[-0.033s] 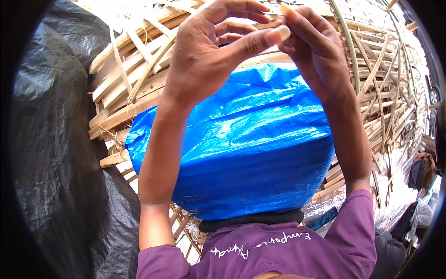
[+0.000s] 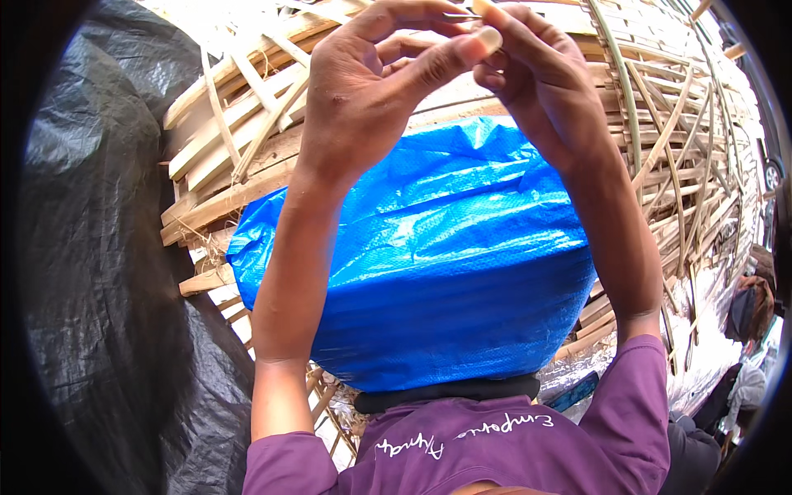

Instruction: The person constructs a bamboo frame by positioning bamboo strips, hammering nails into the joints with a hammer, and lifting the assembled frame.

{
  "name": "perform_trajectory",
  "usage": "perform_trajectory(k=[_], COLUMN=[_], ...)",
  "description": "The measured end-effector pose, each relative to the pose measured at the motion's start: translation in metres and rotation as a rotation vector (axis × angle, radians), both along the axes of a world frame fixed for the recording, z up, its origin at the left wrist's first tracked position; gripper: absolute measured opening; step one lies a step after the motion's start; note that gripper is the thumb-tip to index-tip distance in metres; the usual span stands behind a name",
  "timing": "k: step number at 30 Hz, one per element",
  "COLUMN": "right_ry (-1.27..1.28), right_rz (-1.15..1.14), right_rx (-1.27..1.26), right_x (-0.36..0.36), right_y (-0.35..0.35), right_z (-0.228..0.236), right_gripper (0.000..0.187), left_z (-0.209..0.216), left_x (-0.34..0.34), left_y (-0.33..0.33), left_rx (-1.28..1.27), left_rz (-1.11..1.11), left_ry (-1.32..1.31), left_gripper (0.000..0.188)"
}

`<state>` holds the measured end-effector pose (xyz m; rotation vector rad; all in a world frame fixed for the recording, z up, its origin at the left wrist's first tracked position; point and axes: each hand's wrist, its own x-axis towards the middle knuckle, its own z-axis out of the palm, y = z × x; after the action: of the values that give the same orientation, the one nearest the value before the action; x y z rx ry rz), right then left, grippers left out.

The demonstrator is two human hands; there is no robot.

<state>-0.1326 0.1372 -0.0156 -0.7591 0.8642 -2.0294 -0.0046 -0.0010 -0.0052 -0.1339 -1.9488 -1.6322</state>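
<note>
Up in front of me, my right hand (image 2: 544, 74) pinches a thin thing (image 2: 460, 16) at its fingertips. My left hand (image 2: 355, 103) is curled close beside it; I cannot tell if it grips the thin thing too. Below them is a blue sheet (image 2: 445, 322), with wood (image 2: 223, 205) around it and a black sheet (image 2: 91, 247) on my left.

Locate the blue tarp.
Head view, centre: the blue tarp lies below the left hand and right hand in the picture, right of the black tarp.
</note>
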Motion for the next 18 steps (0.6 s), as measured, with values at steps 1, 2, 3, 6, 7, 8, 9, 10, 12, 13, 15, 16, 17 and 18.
perform_trajectory(k=[1,2,3,6,7,8,9,10,12,13,15,16,17,18], right_ry=[0.008,0.077,0.078,0.008,-0.003,-0.013,0.055,0.207,0.957,1.289,1.534,1.444,1.444,1.439], right_rz=[0.066,0.093,0.115,0.043,0.064,0.087,0.032,0.033,-0.243,-0.413,-0.61,-0.623,-0.646,-0.67], right_rx=[-0.019,-0.026,-0.067,-0.025,-0.03,-0.036,0.06,0.143,0.377,0.575,0.927,1.086,1.228,1.376], right_x=[0.001,0.003,0.016,0.039,0.038,0.037,0.036,0.028,-0.003,-0.018,-0.066,-0.096,-0.115,-0.131], right_y=[-0.013,-0.022,-0.043,-0.068,-0.074,-0.081,-0.082,-0.082,-0.077,-0.07,-0.05,-0.038,-0.027,-0.016], right_z=[0.002,0.008,0.006,0.01,0.004,-0.001,-0.003,-0.005,-0.016,-0.017,-0.028,-0.043,-0.054,-0.065], right_gripper=[0.015,0.017,0.019,0.018,0.019,0.02,0.025,0.032,0.033,0.037,0.042,0.043,0.045,0.048], left_z=[-0.004,-0.006,-0.006,-0.008,-0.012,-0.016,-0.02,-0.023,-0.033,-0.039,-0.053,-0.065,-0.075,-0.086], left_x=[-0.003,-0.001,0.003,0.009,0.011,0.012,0.01,0.01,0.013,0.015,0.013,0.007,0.005,0.001], left_y=[0.001,-0.01,-0.021,-0.038,-0.043,-0.049,-0.056,-0.065,-0.087,-0.109,-0.145,-0.158,-0.169,-0.175], left_rx=[0.095,0.218,0.262,0.321,0.356,0.39,0.349,0.344,0.375,0.241,0.083,0.032,0.016,0.002], left_rz=[0.096,0.129,0.14,0.231,0.208,0.186,0.212,0.217,0.359,0.481,0.636,0.68,0.698,0.711], left_ry=[0.048,0.07,0.126,0.179,0.161,0.145,0.169,0.167,0.09,0.06,-0.009,-0.047,-0.081,-0.113], left_gripper=[0.034,0.029,0.026,0.018,0.017,0.016,0.015,0.015,0.021,0.022,0.023,0.024,0.024,0.025])
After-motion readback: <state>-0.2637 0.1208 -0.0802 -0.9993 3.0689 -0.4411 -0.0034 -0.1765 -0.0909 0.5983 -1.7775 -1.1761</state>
